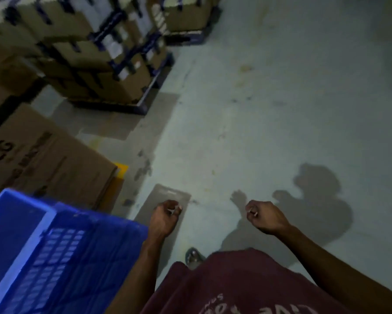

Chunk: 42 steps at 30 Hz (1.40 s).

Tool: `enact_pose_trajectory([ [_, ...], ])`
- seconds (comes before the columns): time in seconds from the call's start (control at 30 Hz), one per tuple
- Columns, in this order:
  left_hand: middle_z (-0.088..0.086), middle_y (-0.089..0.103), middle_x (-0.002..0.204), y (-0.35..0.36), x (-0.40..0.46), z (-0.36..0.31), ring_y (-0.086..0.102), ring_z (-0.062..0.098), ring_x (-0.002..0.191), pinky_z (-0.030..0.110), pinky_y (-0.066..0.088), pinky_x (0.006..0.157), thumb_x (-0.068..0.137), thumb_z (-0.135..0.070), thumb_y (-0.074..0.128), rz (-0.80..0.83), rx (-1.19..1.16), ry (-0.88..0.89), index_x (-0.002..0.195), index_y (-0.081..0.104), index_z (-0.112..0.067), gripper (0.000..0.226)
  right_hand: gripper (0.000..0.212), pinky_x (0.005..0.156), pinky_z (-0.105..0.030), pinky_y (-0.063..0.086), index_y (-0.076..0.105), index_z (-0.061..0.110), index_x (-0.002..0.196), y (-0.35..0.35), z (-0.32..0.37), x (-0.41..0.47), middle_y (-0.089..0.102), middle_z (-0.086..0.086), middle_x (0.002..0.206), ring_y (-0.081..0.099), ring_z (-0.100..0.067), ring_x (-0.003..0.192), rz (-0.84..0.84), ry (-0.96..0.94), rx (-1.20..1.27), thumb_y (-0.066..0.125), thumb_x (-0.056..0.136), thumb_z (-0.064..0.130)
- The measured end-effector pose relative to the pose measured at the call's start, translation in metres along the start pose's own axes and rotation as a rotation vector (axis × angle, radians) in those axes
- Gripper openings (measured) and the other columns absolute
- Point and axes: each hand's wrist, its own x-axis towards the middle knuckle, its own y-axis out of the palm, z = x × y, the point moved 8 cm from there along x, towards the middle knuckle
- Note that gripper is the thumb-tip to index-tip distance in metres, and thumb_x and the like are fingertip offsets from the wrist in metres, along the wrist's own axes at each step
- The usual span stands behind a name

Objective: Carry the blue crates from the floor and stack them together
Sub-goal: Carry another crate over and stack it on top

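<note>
A blue plastic crate with perforated walls fills the lower left of the head view, seen from above; whether it sits on other crates is hidden. My left hand hangs just right of the crate's rim, apart from it, fingers curled and holding nothing. Further right over bare floor, my right hand is also curled and holds nothing.
A large brown LG carton stands behind the crate on the left. Pallets stacked with cardboard boxes fill the upper left. Pale concrete floor stretches ahead and to the right. My foot shows below the hands.
</note>
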Motion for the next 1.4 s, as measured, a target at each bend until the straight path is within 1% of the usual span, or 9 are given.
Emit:
enact_pose_trajectory([
  [0.17, -0.006, 0.074, 0.083, 0.078, 0.042, -0.070, 0.070, 0.008, 0.076, 0.025, 0.053, 0.073, 0.078, -0.064, 0.062, 0.192, 0.077, 0.122, 0.101, 0.078, -0.019, 0.053, 0.017, 0.071, -0.030, 0.055, 0.068, 0.024, 0.105, -0.039, -0.115, -0.050, 0.073, 0.004, 0.091, 0.067, -0.014, 0.080, -0.169, 0.280, 0.171, 0.065, 0.093, 0.036],
  [0.37, -0.010, 0.078, 0.085, 0.167, 0.092, -0.177, 0.073, 0.010, 0.074, 0.032, 0.057, 0.076, 0.094, -0.030, 0.075, 0.434, 0.097, 0.208, 0.091, 0.078, -0.027, 0.006, 0.014, 0.075, -0.027, 0.054, 0.071, 0.025, 0.101, -0.052, -0.191, -0.085, 0.075, 0.005, 0.088, 0.069, -0.012, 0.085, -0.278, 0.550, 0.416, 0.070, 0.089, 0.033],
  [0.5, -0.012, 0.076, 0.093, 0.227, 0.127, -0.257, 0.074, 0.012, 0.080, 0.025, 0.057, 0.073, 0.096, -0.027, 0.073, 0.573, 0.091, 0.298, 0.093, 0.078, -0.025, 0.006, 0.006, 0.080, -0.030, 0.057, 0.069, 0.036, 0.087, -0.072, -0.213, -0.065, 0.075, 0.010, 0.090, 0.070, -0.011, 0.087, -0.355, 0.632, 0.595, 0.071, 0.084, 0.032],
  [0.77, 0.001, 0.077, 0.090, 0.326, 0.210, -0.377, 0.070, 0.013, 0.071, 0.022, 0.048, 0.060, 0.098, -0.024, 0.068, 0.840, 0.172, 0.288, 0.098, 0.077, -0.018, 0.011, 0.012, 0.069, -0.028, 0.055, 0.074, 0.024, 0.085, -0.167, -0.263, -0.019, 0.076, 0.001, 0.088, 0.074, -0.019, 0.080, -0.504, 0.859, 0.880, 0.064, 0.085, 0.018],
  [0.83, 0.002, 0.077, 0.091, 0.347, 0.230, -0.411, 0.070, 0.013, 0.071, 0.020, 0.048, 0.058, 0.098, -0.030, 0.070, 0.899, 0.228, 0.329, 0.099, 0.077, -0.018, 0.014, 0.011, 0.075, -0.032, 0.058, 0.074, 0.024, 0.084, -0.197, -0.278, -0.003, 0.076, 0.000, 0.088, 0.074, -0.018, 0.080, -0.544, 0.874, 0.889, 0.066, 0.084, 0.018],
  [0.9, 0.005, 0.077, 0.093, 0.368, 0.249, -0.439, 0.070, 0.015, 0.074, 0.018, 0.047, 0.055, 0.098, -0.030, 0.070, 0.935, 0.286, 0.326, 0.100, 0.076, -0.015, 0.016, 0.010, 0.081, -0.033, 0.059, 0.075, 0.024, 0.084, -0.220, -0.292, 0.008, 0.076, 0.000, 0.089, 0.073, -0.019, 0.084, -0.585, 0.895, 0.926, 0.067, 0.084, 0.019],
  [1.03, 0.007, 0.078, 0.093, 0.410, 0.267, -0.498, 0.070, 0.019, 0.077, 0.023, 0.048, 0.059, 0.097, -0.031, 0.070, 0.979, 0.348, 0.360, 0.100, 0.075, -0.016, 0.017, 0.015, 0.064, -0.025, 0.053, 0.075, 0.021, 0.088, -0.247, -0.315, 0.013, 0.077, -0.004, 0.087, 0.074, -0.021, 0.076, -0.711, 0.978, 1.073, 0.063, 0.087, 0.014],
  [1.2, 0.007, 0.078, 0.097, 0.475, 0.260, -0.564, 0.067, 0.018, 0.075, 0.030, 0.048, 0.066, 0.096, -0.025, 0.068, 1.074, 0.387, 0.315, 0.103, 0.075, -0.017, 0.013, 0.016, 0.067, -0.034, 0.052, 0.074, 0.006, 0.096, -0.258, -0.368, 0.003, 0.074, -0.012, 0.095, 0.072, -0.027, 0.085, -0.730, 1.041, 1.201, 0.059, 0.093, 0.011],
  [1.4, 0.012, 0.077, 0.101, 0.563, 0.245, -0.668, 0.067, 0.021, 0.077, 0.033, 0.048, 0.069, 0.098, -0.030, 0.069, 1.110, 0.461, 0.344, 0.106, 0.074, -0.017, 0.016, 0.010, 0.061, -0.034, 0.052, 0.075, 0.019, 0.090, -0.299, -0.477, -0.044, 0.077, -0.010, 0.086, 0.074, -0.028, 0.079, -0.939, 1.145, 1.368, 0.065, 0.089, 0.018],
])
